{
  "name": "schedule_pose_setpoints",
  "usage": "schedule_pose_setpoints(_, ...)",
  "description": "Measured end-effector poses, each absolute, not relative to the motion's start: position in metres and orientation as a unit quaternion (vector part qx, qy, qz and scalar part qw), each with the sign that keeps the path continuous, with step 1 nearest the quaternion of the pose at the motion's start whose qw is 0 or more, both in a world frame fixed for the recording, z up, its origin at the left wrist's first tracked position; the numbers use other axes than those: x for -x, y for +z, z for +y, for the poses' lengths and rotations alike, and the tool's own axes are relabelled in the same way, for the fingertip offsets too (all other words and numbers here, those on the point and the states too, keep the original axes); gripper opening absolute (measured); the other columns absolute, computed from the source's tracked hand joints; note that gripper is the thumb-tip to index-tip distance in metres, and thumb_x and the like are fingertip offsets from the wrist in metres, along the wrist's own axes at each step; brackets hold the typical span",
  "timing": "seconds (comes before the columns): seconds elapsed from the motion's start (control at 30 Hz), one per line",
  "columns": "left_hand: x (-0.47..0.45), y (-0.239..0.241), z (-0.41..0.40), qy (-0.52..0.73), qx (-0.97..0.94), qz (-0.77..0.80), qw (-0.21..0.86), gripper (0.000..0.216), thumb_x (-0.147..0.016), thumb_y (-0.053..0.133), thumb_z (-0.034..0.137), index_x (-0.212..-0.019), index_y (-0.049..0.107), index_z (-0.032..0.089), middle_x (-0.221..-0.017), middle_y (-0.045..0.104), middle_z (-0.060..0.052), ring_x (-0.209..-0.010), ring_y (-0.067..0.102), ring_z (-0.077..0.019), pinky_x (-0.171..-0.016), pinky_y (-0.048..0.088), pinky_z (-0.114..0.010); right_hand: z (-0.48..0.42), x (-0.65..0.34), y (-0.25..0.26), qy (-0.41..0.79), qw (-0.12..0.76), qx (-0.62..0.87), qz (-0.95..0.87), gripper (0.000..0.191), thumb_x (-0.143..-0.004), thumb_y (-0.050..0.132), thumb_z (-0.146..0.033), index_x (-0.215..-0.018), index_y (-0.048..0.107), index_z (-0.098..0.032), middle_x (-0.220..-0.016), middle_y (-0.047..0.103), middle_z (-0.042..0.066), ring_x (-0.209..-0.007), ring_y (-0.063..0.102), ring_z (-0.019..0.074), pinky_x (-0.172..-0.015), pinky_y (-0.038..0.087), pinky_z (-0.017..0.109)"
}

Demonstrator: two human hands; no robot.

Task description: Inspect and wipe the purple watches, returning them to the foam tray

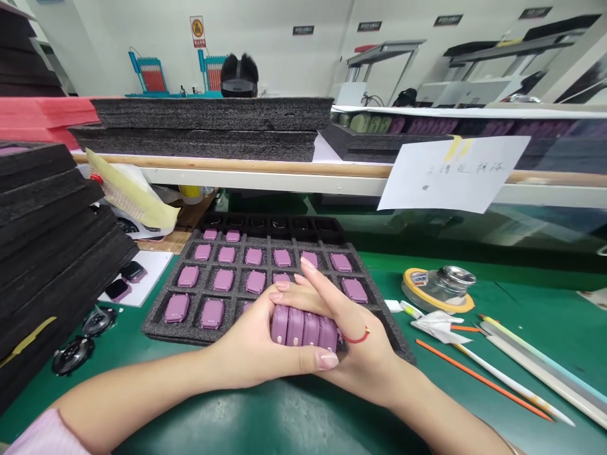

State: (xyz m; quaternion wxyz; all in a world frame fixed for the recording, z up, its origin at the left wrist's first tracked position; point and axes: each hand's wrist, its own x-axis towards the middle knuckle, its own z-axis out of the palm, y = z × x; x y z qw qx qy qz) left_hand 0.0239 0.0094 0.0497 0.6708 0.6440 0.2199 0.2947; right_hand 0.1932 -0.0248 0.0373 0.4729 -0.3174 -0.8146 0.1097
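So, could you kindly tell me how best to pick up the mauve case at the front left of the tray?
Pinch the mauve case across its two long sides, coming straight down from above. It lies flat in its pocket of the black foam tray, open only at the top, and its rounded edges rise a little above the foam.

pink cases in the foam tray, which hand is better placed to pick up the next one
Probably the right hand: its fingers reach out over the foam tray toward the pink cases, while the left hand wraps around the four held cases.
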Motion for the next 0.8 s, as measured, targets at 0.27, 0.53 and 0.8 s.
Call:
schedule_pose_setpoints(0.27, -0.0191, 0.0519, 0.0128, 0.274, -0.663, 0.198, 0.668, 0.058, -0.082, 0.076, 0.026, -0.132, 0.050, 0.019, -0.147, 0.053, -0.013, -0.140, 0.048, -0.0302, -0.117, 0.040, -0.047, -0.0248, -0.1964, 0.0373, 0.081, 0.472, 0.314, -0.820, 0.096, -0.087, 0.074, -0.020, -0.162, 0.014, -0.025, -0.142, 0.063, 0.014, -0.125, 0.066, 0.0236, -0.110, 0.054, 0.044)
schedule_pose_setpoints(0.53, -0.0224, 0.0533, 0.0135, 0.296, -0.698, 0.159, 0.633, 0.048, -0.078, 0.079, 0.027, -0.123, 0.064, 0.018, -0.132, 0.065, -0.010, -0.128, 0.059, -0.0276, -0.114, 0.044, -0.042, -0.0330, -0.1923, 0.0441, 0.006, 0.466, 0.318, -0.826, 0.091, -0.090, 0.068, -0.014, -0.163, 0.013, -0.021, -0.145, 0.060, 0.014, -0.127, 0.064, 0.0247, -0.112, 0.053, 0.046)
schedule_pose_setpoints(0.8, -0.0240, 0.0539, 0.0076, 0.295, -0.655, 0.208, 0.664, 0.060, -0.067, 0.087, 0.023, -0.120, 0.060, 0.018, -0.122, 0.069, -0.009, -0.116, 0.066, -0.0283, -0.104, 0.051, -0.045, -0.0314, -0.1924, 0.0433, 0.005, 0.453, 0.312, -0.835, 0.088, -0.093, 0.064, -0.015, -0.163, 0.012, -0.021, -0.143, 0.062, 0.014, -0.127, 0.065, 0.0255, -0.111, 0.053, 0.046)
